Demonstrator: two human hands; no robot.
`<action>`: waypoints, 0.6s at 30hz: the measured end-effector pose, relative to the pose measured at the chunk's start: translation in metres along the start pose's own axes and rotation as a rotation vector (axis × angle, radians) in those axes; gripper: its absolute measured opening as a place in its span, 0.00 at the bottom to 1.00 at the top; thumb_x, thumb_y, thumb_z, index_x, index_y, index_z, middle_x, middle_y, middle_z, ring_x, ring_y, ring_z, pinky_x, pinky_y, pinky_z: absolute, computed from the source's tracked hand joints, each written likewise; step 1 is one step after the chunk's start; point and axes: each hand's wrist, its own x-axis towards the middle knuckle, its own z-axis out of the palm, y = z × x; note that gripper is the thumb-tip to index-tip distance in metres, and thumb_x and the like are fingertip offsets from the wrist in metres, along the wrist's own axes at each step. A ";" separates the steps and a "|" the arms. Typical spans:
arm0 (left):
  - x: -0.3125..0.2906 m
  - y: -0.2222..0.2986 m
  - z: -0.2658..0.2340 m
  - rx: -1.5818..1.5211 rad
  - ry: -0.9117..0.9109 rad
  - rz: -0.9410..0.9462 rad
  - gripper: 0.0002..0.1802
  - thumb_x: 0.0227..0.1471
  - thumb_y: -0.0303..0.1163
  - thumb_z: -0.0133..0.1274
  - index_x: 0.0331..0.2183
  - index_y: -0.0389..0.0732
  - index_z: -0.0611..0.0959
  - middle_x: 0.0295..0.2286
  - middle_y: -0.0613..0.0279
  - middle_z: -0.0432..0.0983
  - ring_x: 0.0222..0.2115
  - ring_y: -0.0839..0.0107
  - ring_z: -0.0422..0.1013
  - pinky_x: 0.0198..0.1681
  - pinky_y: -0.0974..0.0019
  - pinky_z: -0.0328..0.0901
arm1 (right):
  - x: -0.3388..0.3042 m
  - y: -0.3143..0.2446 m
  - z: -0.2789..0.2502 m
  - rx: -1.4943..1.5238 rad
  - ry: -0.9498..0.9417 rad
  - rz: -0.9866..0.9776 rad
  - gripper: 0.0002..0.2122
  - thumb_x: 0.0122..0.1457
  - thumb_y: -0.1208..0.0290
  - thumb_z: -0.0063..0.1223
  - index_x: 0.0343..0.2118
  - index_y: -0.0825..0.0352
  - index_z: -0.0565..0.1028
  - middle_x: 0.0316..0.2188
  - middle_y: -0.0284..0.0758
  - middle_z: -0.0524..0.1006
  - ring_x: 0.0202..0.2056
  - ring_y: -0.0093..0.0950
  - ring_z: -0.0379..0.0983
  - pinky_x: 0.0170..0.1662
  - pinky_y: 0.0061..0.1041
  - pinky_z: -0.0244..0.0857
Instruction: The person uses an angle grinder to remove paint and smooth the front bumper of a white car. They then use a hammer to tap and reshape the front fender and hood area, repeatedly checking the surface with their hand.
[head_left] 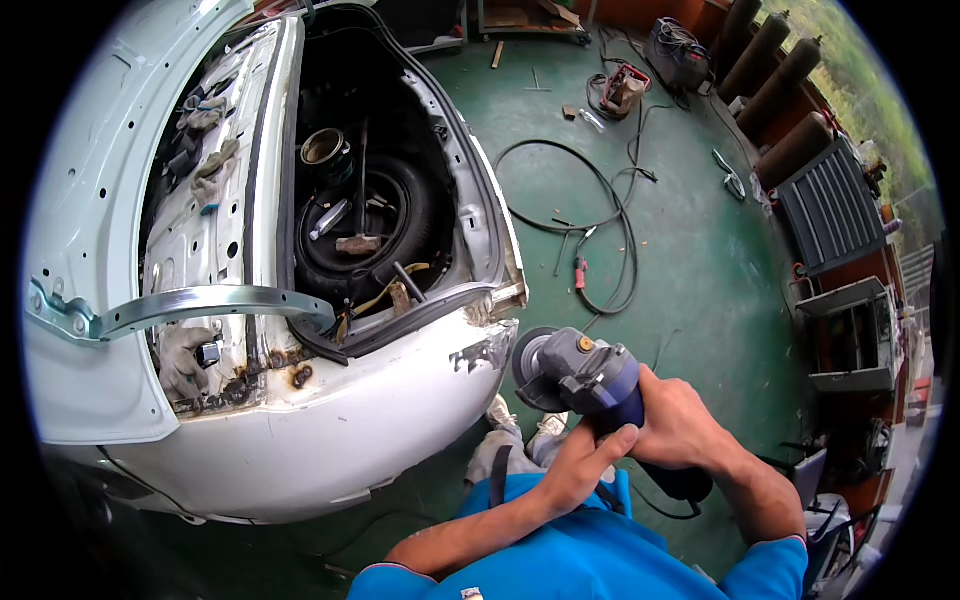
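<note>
An angle grinder (600,377) with a dark blue and grey body is in front of my waist, its disc beside the corner of a white car's rear panel (400,395). Wrapped round the grinder's body from the right is my right hand (685,420). My left hand (583,462) grips the same tool from below and left, thumb along its side; most of its fingers are hidden. A worn patch of bare metal (487,350) shows on the panel's corner, close to the disc but apart from it.
The open trunk holds a spare tire (405,245), a hammer (358,243) and a can (325,150). Gloves (182,365) lie on the body frame. A welding cable (625,230) loops over the green floor. Gas cylinders (785,85) and a grey tool cabinet (832,208) line the right side.
</note>
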 end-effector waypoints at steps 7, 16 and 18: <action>-0.001 0.008 0.002 -0.083 0.078 -0.036 0.36 0.64 0.49 0.50 0.61 0.31 0.63 0.53 0.57 0.67 0.54 0.70 0.61 0.59 0.66 0.55 | 0.010 0.000 -0.005 0.124 -0.021 -0.034 0.27 0.44 0.59 0.63 0.38 0.79 0.68 0.29 0.58 0.78 0.35 0.56 0.77 0.39 0.46 0.70; -0.002 0.021 0.003 -0.032 0.067 -0.013 0.34 0.65 0.48 0.48 0.59 0.30 0.65 0.54 0.57 0.67 0.54 0.71 0.61 0.60 0.67 0.55 | 0.018 0.007 -0.009 0.264 -0.049 -0.096 0.32 0.45 0.54 0.65 0.42 0.81 0.70 0.33 0.58 0.78 0.38 0.54 0.77 0.42 0.43 0.70; -0.001 0.022 0.003 -0.035 0.074 -0.003 0.34 0.65 0.49 0.48 0.59 0.30 0.65 0.53 0.57 0.67 0.53 0.72 0.62 0.59 0.67 0.56 | 0.020 0.008 -0.011 0.283 -0.062 -0.098 0.34 0.44 0.52 0.66 0.43 0.81 0.70 0.34 0.57 0.78 0.38 0.53 0.78 0.43 0.42 0.70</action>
